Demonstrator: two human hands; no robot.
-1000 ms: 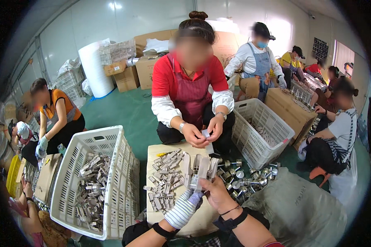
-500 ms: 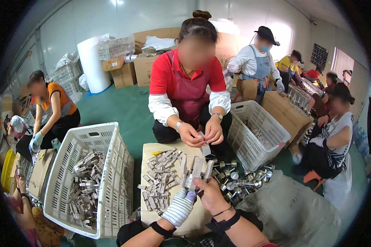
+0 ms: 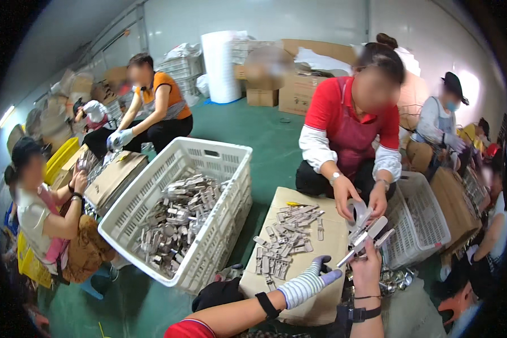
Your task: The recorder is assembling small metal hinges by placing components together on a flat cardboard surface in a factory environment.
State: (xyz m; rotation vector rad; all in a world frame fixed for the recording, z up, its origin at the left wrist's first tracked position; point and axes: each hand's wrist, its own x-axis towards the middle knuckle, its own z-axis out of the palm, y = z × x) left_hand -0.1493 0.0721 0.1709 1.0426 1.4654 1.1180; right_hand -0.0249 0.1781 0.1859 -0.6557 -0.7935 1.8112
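My right hand (image 3: 368, 258) is closed on a silvery metal fitting (image 3: 359, 241) with several long flat lever-like blades, raised above the board's right edge. My left hand (image 3: 310, 284), in a striped glove with grey-purple fingertips, has its fingers apart and holds nothing. It hovers over the cardboard-topped work surface (image 3: 331, 234), just left of the fitting. Small flat metal lever parts (image 3: 287, 236) lie there in a loose pile, with a small yellow item (image 3: 293, 203) at its far end. My fingers hide the lower part of the fitting.
A white plastic crate (image 3: 243, 169) full of metal parts stands to the left. Facing me, a co-worker in red (image 3: 352, 135) holds a pale piece close behind the fitting. Shiny round metal parts (image 3: 397, 280) and another crate (image 3: 434, 217) are at the right. Other people sit on both sides.
The view has swung left, shifting the scene rightward. My left hand has let go of the metal fitting and moved away; my right hand alone holds it, now tilted.
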